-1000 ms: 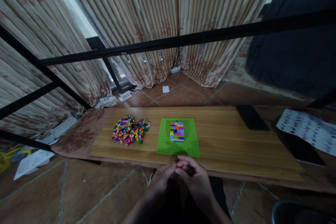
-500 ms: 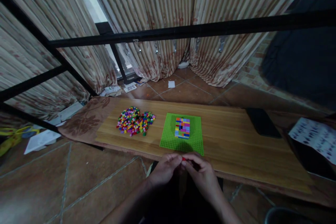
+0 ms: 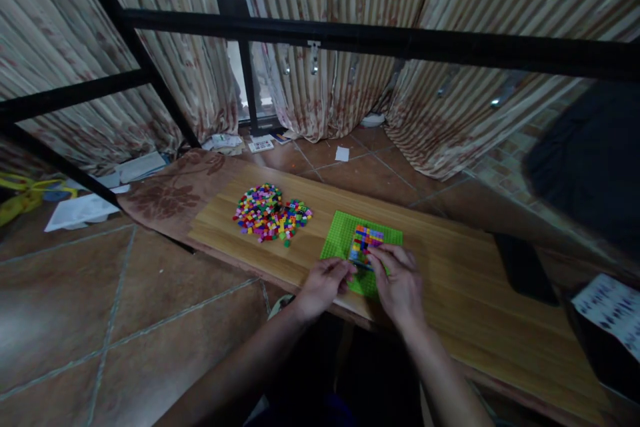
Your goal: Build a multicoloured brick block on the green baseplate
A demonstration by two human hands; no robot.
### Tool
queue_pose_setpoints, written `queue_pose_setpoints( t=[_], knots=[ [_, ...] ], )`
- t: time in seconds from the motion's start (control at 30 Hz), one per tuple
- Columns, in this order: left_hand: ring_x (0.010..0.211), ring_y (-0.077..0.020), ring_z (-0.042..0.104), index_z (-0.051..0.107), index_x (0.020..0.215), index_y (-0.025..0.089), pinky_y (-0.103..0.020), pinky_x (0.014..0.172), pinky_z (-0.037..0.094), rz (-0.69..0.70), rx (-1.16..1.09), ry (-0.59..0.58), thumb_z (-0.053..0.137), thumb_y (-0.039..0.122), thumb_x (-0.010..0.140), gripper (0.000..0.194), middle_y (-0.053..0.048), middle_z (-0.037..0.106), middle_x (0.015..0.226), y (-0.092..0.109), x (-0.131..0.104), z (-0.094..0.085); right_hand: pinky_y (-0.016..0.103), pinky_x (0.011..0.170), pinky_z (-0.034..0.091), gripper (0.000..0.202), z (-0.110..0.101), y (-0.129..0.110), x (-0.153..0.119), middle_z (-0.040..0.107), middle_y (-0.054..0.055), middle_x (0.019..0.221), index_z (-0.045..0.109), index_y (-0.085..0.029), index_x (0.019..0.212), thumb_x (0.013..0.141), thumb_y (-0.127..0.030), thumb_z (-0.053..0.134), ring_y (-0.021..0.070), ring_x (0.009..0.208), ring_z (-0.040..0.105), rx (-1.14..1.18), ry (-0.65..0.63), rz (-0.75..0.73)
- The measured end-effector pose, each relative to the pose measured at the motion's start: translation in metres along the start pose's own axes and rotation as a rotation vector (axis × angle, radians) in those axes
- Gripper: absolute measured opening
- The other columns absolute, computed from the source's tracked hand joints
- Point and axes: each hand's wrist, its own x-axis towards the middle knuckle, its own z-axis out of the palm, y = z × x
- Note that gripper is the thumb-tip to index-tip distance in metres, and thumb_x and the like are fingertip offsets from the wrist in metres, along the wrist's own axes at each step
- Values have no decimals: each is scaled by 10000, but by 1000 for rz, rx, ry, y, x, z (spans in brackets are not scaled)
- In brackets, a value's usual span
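Observation:
A block of multicoloured toy bricks (image 3: 363,237) stands on a green studded baseplate (image 3: 341,230). My right hand (image 3: 401,283) reaches over the block's right side, thumb and forefinger pinched on a small red brick (image 3: 369,251) at its top. Its fingers cover part of the block. My left hand (image 3: 325,285) is at the baseplate's front left, fingers curled together close to the block's front edge. Whatever may be between those fingertips is hidden. Left of the baseplate lies a heap of loose coloured bricks (image 3: 260,210).
The wooden board (image 3: 460,293) rests on a brown cloth-covered bench (image 3: 170,197). Toward the right end lie a dark flat phone-like object (image 3: 525,268) and a printed sheet (image 3: 610,313). A black metal rail (image 3: 350,33) crosses in front of striped curtains (image 3: 320,93).
Both hands have moved forward from the board's front edge to the brick block and have parted. The red brick has gone with my right hand to the block. The view has turned.

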Motion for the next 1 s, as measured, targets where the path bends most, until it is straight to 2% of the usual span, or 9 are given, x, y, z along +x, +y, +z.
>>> queue_pose_setpoints(
  t=[0.2, 0.47, 0.53, 0.77, 1.0],
  knots=[
    [507, -72, 439, 645, 717, 125, -212, 505, 334, 17, 56, 38, 592, 406, 768, 291, 9, 539, 608, -6, 4, -13, 350, 831, 475, 285, 14, 14, 10, 646, 73, 1047, 720, -209, 1019, 947, -338, 476, 213, 968, 543, -202, -15, -161],
    [520, -89, 444, 595, 652, 147, -221, 520, 351, 10, 93, 53, 593, 381, 755, 256, 21, 514, 578, -18, 8, -18, 317, 818, 452, 234, 13, 15, 9, 634, 62, 1047, 702, -205, 997, 942, -267, 484, 204, 924, 511, -367, -25, -249],
    [531, -93, 450, 588, 649, 150, -221, 529, 354, 27, 122, 52, 589, 384, 763, 261, 21, 512, 580, -18, 10, -19, 309, 810, 448, 217, 10, 13, 12, 624, 61, 1055, 695, -205, 977, 935, -241, 486, 204, 918, 503, -416, -67, -276],
    [571, -100, 444, 612, 670, 157, -222, 563, 349, 139, 237, 17, 565, 358, 796, 242, 23, 526, 597, -10, 11, -20, 341, 789, 445, 237, -3, -12, 29, 601, 103, 1048, 658, -175, 876, 876, -76, 444, 245, 969, 492, -620, -352, -351],
    [597, -109, 444, 633, 699, 152, -227, 584, 352, 177, 284, -3, 547, 326, 809, 223, 20, 529, 618, -8, 10, -21, 370, 716, 435, 304, -4, -30, 37, 590, 122, 912, 662, -167, 814, 832, -23, 395, 264, 896, 496, -663, -417, -365]
  ],
)
